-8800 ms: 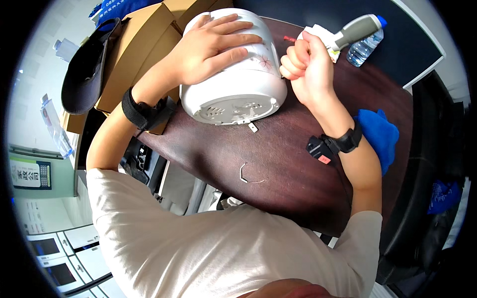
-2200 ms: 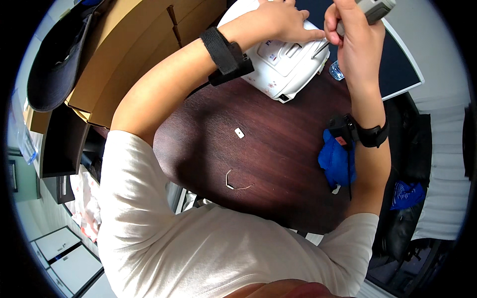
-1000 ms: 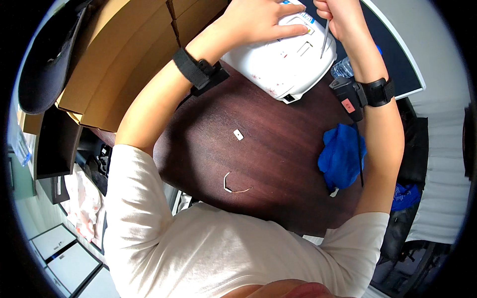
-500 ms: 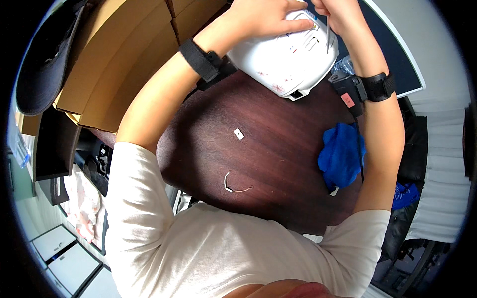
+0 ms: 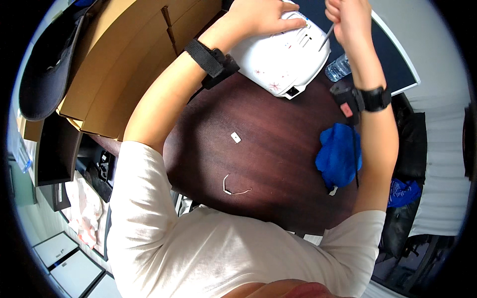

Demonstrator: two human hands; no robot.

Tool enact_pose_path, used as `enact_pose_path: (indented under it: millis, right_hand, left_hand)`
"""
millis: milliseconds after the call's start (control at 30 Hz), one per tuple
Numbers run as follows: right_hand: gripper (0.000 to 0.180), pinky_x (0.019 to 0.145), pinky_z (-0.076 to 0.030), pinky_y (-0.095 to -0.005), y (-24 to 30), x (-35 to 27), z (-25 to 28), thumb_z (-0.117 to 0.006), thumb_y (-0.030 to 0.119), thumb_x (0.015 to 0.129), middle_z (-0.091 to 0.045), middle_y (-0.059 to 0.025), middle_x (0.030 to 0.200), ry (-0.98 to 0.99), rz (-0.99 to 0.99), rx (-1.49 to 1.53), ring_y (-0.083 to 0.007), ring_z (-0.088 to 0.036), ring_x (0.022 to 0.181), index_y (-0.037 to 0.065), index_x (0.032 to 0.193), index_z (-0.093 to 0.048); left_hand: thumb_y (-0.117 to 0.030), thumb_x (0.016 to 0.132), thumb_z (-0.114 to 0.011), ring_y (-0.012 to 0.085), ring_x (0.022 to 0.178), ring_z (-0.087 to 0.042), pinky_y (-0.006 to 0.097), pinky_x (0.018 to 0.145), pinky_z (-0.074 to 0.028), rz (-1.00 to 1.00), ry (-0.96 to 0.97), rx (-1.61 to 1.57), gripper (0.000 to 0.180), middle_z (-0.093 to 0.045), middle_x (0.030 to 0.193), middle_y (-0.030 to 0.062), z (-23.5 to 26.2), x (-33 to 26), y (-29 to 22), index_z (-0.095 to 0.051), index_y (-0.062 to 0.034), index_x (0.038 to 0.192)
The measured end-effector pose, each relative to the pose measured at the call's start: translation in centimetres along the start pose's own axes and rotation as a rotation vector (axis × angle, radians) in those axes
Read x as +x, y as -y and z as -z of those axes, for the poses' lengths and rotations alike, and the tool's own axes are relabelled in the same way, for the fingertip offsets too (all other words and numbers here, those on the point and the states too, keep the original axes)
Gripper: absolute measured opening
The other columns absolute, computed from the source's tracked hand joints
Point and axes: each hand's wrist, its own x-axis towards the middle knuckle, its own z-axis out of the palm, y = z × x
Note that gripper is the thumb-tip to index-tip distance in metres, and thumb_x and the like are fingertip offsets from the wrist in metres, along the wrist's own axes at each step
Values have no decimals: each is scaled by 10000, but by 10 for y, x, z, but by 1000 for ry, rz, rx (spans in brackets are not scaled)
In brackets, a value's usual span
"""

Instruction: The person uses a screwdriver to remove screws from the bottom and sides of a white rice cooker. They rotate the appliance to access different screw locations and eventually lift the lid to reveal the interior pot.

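A rounded white plastic appliance (image 5: 271, 62) with small pink flower prints stands at the far side of the dark wooden table. My left hand (image 5: 266, 17) lies on its top, thumb stretched out and apart from the fingers, whose tips are partly hidden beyond it. Closed in a fist, my right hand (image 5: 348, 20) holds a screwdriver (image 5: 326, 39); its thin metal shaft slants down toward the appliance's right edge, and its handle is hidden in my fingers.
On the table (image 5: 278, 149) lie a small white rectangular piece (image 5: 236, 137), a short white wire (image 5: 228, 191) and a blue cloth (image 5: 339, 155). A clear plastic bottle (image 5: 338, 68) lies by the appliance's right side. Cardboard boxes (image 5: 121, 64) stand at the left, a dark white-rimmed board (image 5: 392, 54) behind.
My right hand has drawn up and away to the right with the screwdriver, whose shaft now tilts more. The left hand stays on the appliance. More of the bottle shows.
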Motion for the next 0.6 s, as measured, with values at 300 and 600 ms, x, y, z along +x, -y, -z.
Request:
enact_pose_path:
  millis: [300, 600]
  right_hand:
    - [291, 434, -212, -261, -4, -59, 22, -530, 82, 911, -344, 9, 511, 106, 366, 369, -82, -270, 417, 100, 666, -375]
    - [180, 484, -226, -301, -29, -81, 55, -398, 121, 821, -345, -33, 524, 99, 465, 362, -122, -231, 485, 97, 656, -332]
  left_hand:
    - [-569, 894, -450, 337, 1127, -617, 487, 857, -512, 12, 24, -9, 552, -677, 1132, 188, -2, 8, 2, -714, -161, 1154]
    - [-555, 895, -452, 341, 1060, -647, 454, 841, -538, -10, 34, -33, 540, -693, 1080, 187, -3, 13, 2, -730, -148, 1116]
